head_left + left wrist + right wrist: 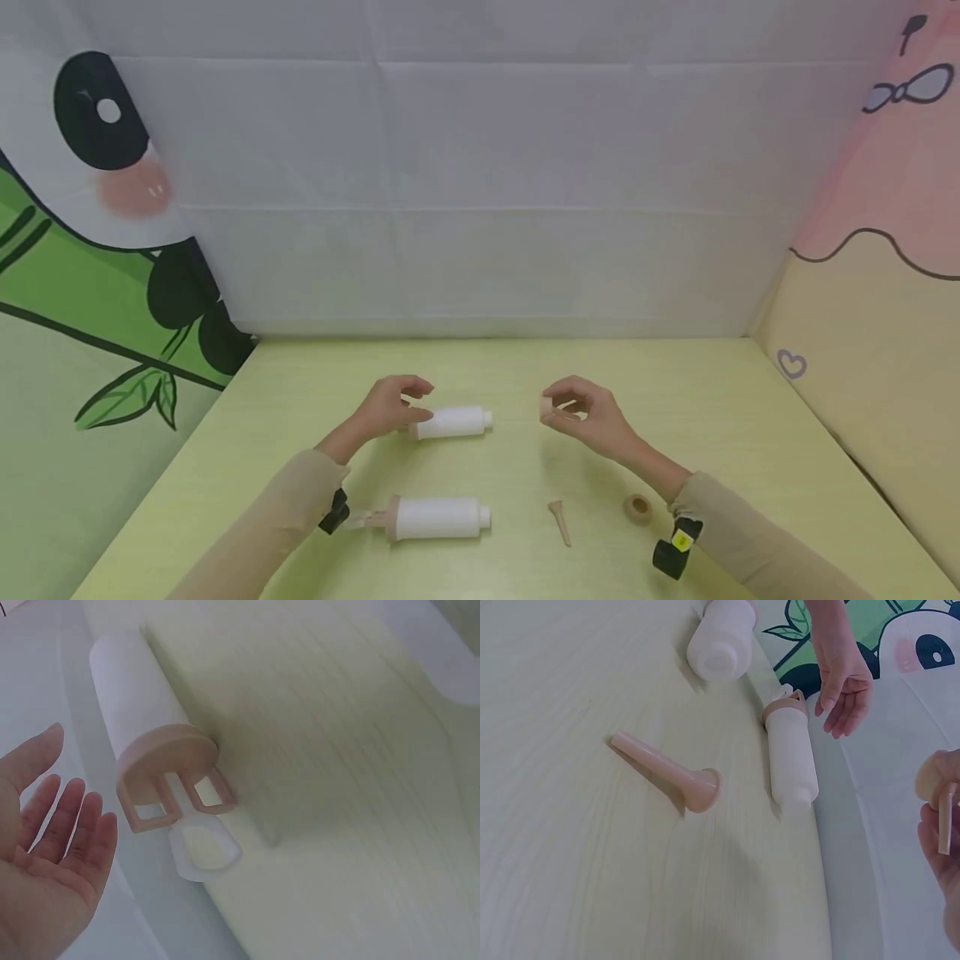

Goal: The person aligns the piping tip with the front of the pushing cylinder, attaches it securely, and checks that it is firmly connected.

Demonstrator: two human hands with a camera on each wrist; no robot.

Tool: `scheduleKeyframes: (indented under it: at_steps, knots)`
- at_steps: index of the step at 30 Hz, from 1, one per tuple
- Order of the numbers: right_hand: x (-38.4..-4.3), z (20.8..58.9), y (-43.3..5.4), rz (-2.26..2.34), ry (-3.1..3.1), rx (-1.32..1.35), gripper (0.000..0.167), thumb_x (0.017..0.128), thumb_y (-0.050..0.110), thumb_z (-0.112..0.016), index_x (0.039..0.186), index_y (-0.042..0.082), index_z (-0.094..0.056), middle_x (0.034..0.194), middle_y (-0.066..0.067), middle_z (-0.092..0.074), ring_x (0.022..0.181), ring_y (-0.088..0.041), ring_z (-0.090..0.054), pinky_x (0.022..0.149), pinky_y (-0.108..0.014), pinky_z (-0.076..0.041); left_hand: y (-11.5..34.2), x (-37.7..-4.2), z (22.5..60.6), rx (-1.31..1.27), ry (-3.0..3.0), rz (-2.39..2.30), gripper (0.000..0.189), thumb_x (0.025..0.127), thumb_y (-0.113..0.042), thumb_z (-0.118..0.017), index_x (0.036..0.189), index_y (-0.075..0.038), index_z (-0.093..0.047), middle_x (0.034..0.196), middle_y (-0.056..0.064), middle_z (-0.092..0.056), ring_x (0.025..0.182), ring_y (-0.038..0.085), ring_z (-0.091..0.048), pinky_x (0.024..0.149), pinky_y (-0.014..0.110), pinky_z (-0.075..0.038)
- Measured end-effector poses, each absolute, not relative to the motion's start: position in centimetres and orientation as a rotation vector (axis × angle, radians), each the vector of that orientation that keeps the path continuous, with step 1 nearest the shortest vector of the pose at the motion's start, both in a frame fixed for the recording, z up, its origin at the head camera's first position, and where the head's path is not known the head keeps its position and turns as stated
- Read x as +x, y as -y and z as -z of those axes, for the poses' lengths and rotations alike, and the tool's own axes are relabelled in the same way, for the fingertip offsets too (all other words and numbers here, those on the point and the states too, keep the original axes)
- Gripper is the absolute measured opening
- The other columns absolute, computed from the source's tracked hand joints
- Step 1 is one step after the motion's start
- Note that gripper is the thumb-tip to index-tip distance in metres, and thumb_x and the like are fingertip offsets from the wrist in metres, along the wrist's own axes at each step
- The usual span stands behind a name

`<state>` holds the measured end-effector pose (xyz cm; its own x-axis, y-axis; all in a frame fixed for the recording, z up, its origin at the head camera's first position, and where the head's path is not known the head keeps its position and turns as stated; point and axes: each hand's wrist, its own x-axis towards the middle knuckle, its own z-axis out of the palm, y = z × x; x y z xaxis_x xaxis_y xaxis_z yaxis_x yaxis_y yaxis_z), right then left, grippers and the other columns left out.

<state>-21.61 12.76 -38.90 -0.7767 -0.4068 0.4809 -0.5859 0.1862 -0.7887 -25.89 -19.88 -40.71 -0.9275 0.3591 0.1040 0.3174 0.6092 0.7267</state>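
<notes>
My left hand [386, 406] hovers by the handle end of the far white syringe-like press [452, 422], its fingers loosely bent; the left wrist view shows it apart from the press and holding nothing. That press [139, 690] lies on its side, with a tan collar, two tan finger loops [146, 814] and a white pull ring [202, 851]. Between thumb and fingers, my right hand [596, 419] pinches a tan round-ended nozzle [547, 408] above the table; its thin tube [945, 825] shows in the right wrist view. Fingers hide part of it.
A second white press [438, 518] lies nearer the front, parallel to the far one. A tan tapered nozzle [559, 523] and a tan ring-shaped cap [638, 509] rest on the table [675, 375] at the right. A pale curtain [510, 167] hangs behind.
</notes>
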Motion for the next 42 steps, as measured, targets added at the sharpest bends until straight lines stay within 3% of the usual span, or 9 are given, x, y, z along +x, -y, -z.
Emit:
scheduleKeyframes:
  at_steps: [6,16,42]
  knots:
    - [-21.5,39.0,-12.8,-1.647,2.293,0.963,0.024,0.076,-0.008,-0.067,0.098,-0.004,-0.060,0.093,-0.017,-0.061,0.084,-0.012,-0.059,0.068,-0.029,-0.052,20.8,-26.1,41.7,0.570,-2.823,-1.129,0.041,0.075,-0.013,-0.073,0.110,0.002,-0.060,0.111,0.018,-0.060,0.108,0.035,-0.051,0.089,0.049,-0.042]
    - [-21.4,39.1,-12.9,-1.656,2.308,0.934,0.024,0.076,-0.006,-0.067,0.099,-0.005,-0.060,0.094,-0.017,-0.061,0.084,-0.012,-0.060,0.069,-0.029,-0.052,21.7,-26.3,43.1,0.534,-2.830,-0.905,0.054,0.070,-0.024,-0.078,0.116,-0.002,-0.059,0.116,0.013,-0.058,0.111,0.035,-0.049,0.089,0.047,-0.043]
    - [-21.3,39.4,-13.0,-1.675,2.309,0.931,0.023,0.077,-0.005,-0.067,0.099,-0.003,-0.061,0.094,-0.017,-0.061,0.084,-0.013,-0.060,0.069,-0.028,-0.052,22.2,-26.1,44.4,0.525,-2.779,-1.039,0.050,0.067,-0.016,-0.080,0.109,-0.002,-0.058,0.099,0.008,-0.060,0.093,0.025,-0.057,0.077,0.037,-0.048]
